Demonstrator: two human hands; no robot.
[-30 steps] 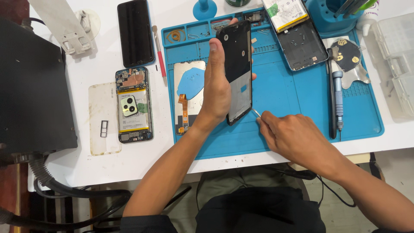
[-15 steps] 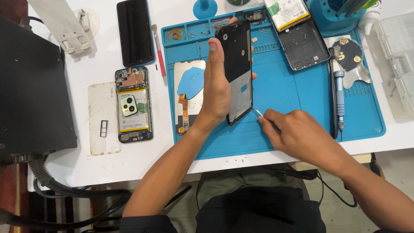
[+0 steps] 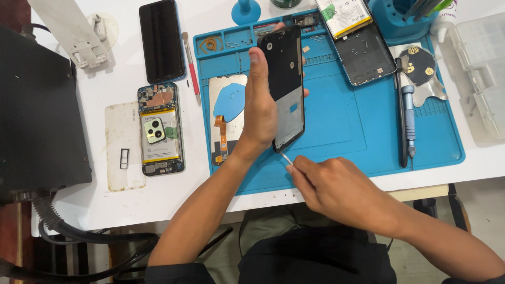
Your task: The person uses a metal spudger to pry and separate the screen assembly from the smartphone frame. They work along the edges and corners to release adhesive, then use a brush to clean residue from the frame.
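Note:
My left hand (image 3: 262, 108) grips a black phone frame (image 3: 285, 87) by its long edges and holds it upright and tilted above the blue work mat (image 3: 347, 126). My right hand (image 3: 331, 186) sits at the mat's near edge, pinching a thin metal tool (image 3: 286, 158) whose tip touches the frame's bottom edge. Under my left hand lies a silver phone panel (image 3: 226, 113) with a blue pick and an orange flex cable on it.
An opened phone (image 3: 160, 129) with battery and camera showing lies left of the mat, beside a clear case (image 3: 122, 147). A black phone (image 3: 161, 39), a red brush (image 3: 191, 60), a screwdriver (image 3: 408, 118), another phone shell (image 3: 365, 55), a plastic parts box (image 3: 486, 73) and a black machine (image 3: 37, 110) surround it.
My right hand has moved left along the mat's near edge, bringing the metal tool up to the bottom of the frame. My left hand stays almost still with the frame.

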